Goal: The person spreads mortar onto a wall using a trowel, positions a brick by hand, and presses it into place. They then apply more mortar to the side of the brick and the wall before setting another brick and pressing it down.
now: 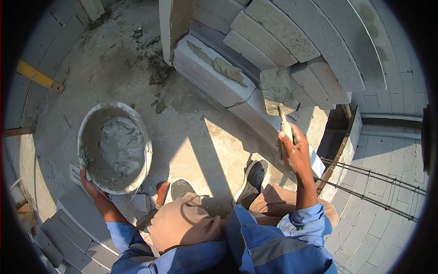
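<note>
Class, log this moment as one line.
left hand: at bucket; right hand: grips trowel; bucket: holds mortar; block: mortar on top

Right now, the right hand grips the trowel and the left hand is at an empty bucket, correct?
No, the bucket isn't empty: the head view shows mortar in it. The right hand grips the trowel, and the left hand is at the bucket.

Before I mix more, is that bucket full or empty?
Partly full: grey mortar lies in the bucket, with inner wall showing between it and the rim.

Bright sunlight, crisp shadows [206, 166], fisheye-bent edges, black corners
</note>
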The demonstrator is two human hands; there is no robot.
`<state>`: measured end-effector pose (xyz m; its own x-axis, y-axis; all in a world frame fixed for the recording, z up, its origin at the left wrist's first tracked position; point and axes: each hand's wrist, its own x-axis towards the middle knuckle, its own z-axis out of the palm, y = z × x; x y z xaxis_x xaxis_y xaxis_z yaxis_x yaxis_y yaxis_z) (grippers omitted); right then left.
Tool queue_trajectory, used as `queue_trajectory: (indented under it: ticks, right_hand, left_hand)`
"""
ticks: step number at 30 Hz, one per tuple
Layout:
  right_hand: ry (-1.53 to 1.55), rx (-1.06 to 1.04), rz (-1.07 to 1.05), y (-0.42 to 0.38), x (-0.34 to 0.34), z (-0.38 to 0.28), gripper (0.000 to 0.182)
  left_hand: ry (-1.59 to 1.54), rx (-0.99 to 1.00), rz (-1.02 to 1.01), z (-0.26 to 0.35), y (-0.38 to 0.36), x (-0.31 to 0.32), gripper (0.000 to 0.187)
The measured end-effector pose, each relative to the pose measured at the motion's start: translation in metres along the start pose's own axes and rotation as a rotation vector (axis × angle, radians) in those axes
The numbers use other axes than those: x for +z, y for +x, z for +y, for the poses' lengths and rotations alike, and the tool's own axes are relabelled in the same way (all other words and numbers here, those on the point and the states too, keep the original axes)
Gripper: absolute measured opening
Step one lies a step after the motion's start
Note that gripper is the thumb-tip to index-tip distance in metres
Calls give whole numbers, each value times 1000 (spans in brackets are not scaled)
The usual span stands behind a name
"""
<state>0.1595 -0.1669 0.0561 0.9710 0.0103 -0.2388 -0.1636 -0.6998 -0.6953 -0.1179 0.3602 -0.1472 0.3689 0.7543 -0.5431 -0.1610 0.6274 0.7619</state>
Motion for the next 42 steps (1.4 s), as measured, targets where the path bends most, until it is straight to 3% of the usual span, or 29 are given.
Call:
queue_trajectory:
  ticks: [1,5,9,15,21,26,29,33,36,37,40,42]
  right_hand:
    - [256,110,-122,4,4,-11,39]
    - [444,189,-323,24,26,-33,33]
    - [274,198,-364,31,37,-53,31]
    - [122,262,-306,22,21,-25,40]
    - [229,338,-228,-8,9,0,36]
    - [361,280,-94,-32,8,56,36]
    - [542,391,-68,-48,9,38,34]
    - [711,288,-54,-33,42,30,38]
    - [695,298,-136,-19,73,29,41]
    - [512,199,-107,-19,80,33,41]
    - [580,267,-115,-34,61,38,40]
    - [538,422,-157,-53,34,34,38]
  left_hand:
    - [-20,-4,-34,0,0,-1,61]
    - [-20,-12,-3,0,0,-4,61]
    - [-26,-13,-4,0,0,-3,61]
    - [-21,-17,21,1,-3,1,62]
    - [27,-3,22,3,2,-10,66]
    - [69,23,61,5,2,-6,69]
    - [67,12,41,6,-4,2,71]
    - [48,-7,6,7,-1,-1,70]
    - [52,-13,14,9,-3,2,71]
    - [41,-20,-1,9,-3,1,71]
    - [48,-18,9,9,-2,-4,69]
    - [54,-6,20,8,0,-2,69]
